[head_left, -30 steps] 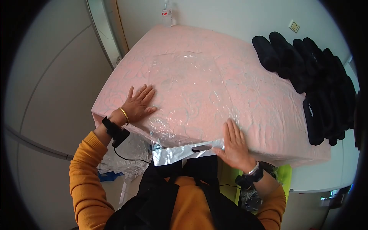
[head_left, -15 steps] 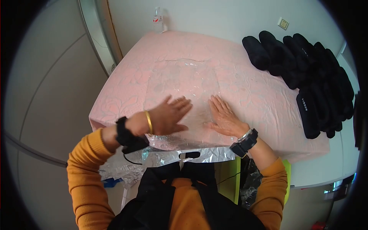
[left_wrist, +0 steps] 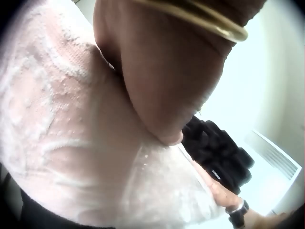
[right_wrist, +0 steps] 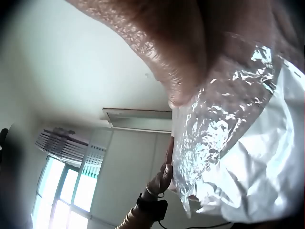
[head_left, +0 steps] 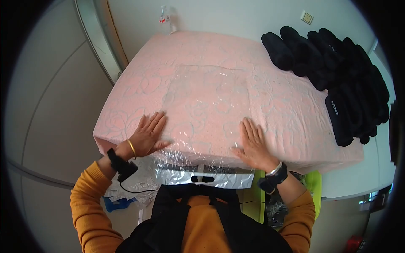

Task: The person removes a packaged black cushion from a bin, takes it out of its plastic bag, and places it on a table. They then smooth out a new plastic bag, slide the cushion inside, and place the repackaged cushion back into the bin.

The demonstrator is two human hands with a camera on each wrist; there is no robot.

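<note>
A clear plastic bag (head_left: 206, 97) lies spread on the pink patterned cloth. Its silver top band (head_left: 230, 179), with a dark oval handle hole, hangs over the near edge. My left hand (head_left: 147, 137) lies flat at the bag's left side, fingers straight and pointing away from me. On the right side, my right hand (head_left: 255, 147) rests with straight fingers on the bag's edge. Close up in the right wrist view, shiny wrinkled film and the silver band (right_wrist: 252, 167) show below the thumb. The left wrist view shows the left thumb (left_wrist: 167, 109) near the film's edge.
Black padded, rounded items (head_left: 354, 84) are heaped at the right on the pink-covered surface (head_left: 122, 105). A bottle (head_left: 164, 21) stands at the back by the wall. Below the near edge are a yellow-green bin (head_left: 313, 185) and a blue object (head_left: 120, 204). A cable (head_left: 139, 192) trails from the left wrist.
Both hands came together over the bag's middle, then moved apart to its two sides. The right hand has left the silver band, which now hangs more level and centred.
</note>
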